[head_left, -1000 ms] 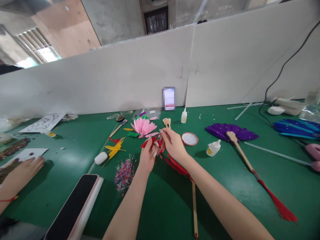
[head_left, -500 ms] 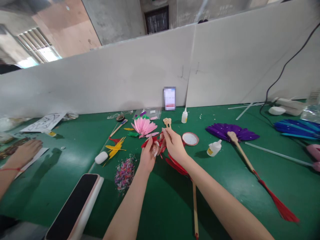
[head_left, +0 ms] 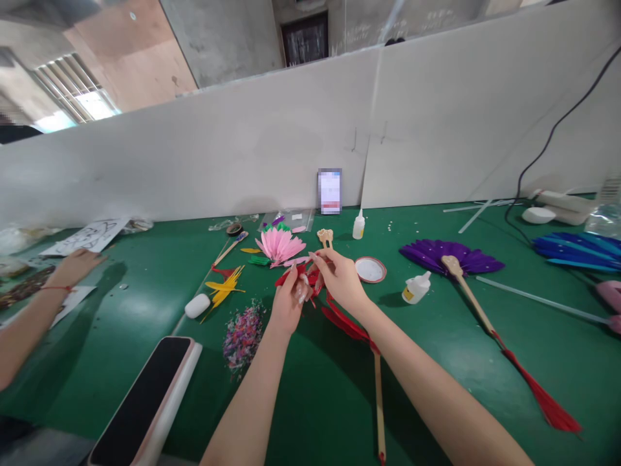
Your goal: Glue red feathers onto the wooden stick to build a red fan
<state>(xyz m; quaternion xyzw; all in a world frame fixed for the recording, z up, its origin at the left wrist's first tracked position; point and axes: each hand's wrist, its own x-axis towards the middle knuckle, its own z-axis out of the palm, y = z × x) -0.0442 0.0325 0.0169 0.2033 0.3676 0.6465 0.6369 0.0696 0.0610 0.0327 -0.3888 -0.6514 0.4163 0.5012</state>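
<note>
Red feathers are pinched in my left hand, near the middle of the green table. Close beside it on the right, my right hand has its thumb and fingers pressed together over more red pieces; what exactly it grips is too small to tell. Below my right hand lies a red feather fan with a wooden handle, partly covered by my forearm. Just behind the hands are a pink feather fan and a wooden paw-shaped piece. A round white dish sits right of my right hand.
Glue bottles and a purple fan are on the right. Yellow feathers, colourful flakes and a large phone lie left. Another person's hand reaches over papers at the far left.
The other person's hand has moved up and right, away from the lower paper. My right hand has shifted slightly; my left hand stays nearly in place with the red feathers.
</note>
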